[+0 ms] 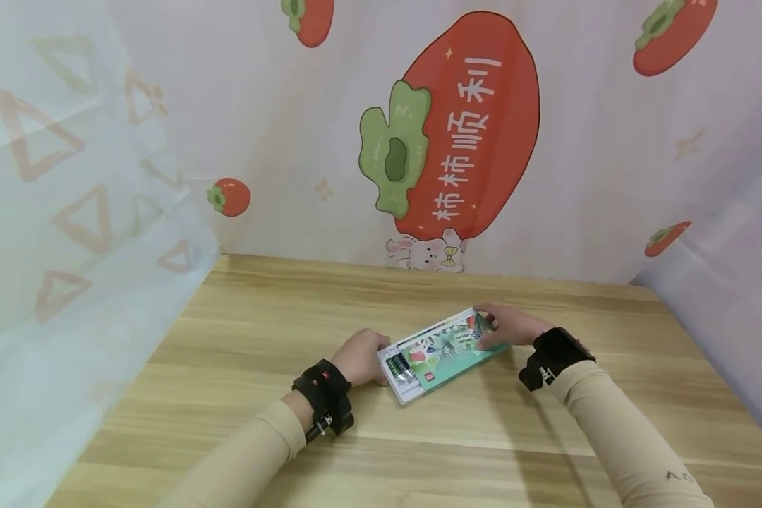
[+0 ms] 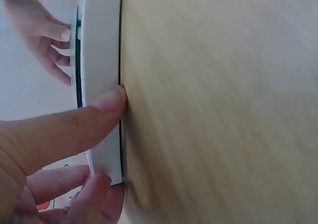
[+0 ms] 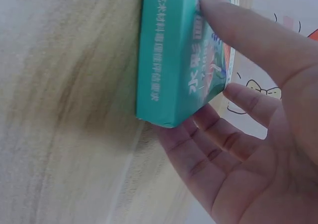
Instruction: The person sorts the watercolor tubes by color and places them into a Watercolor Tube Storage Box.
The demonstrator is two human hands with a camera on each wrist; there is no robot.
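Note:
A flat paint set box [image 1: 452,351] lies slanted on the wooden table, its right end farther back. It has a teal printed sleeve [image 3: 171,60] and a white tray [image 2: 102,45]; small tubes [image 1: 398,365] show through the uncovered left part. My left hand [image 1: 360,356] grips that left end, thumb along the white side wall and fingers around the corner. At the other end my right hand [image 1: 513,326] holds the teal sleeve, with its thumb on the printed top and its fingers at the end and lower edge. The undersides of those fingertips are partly hidden by the box.
The wood-grain table [image 1: 260,296] extends around the box on all sides. Behind it hangs a pale curtain [image 1: 279,127] printed with persimmons, and similar sheets enclose the left and right. Both wrists carry black straps [image 1: 322,395] with devices.

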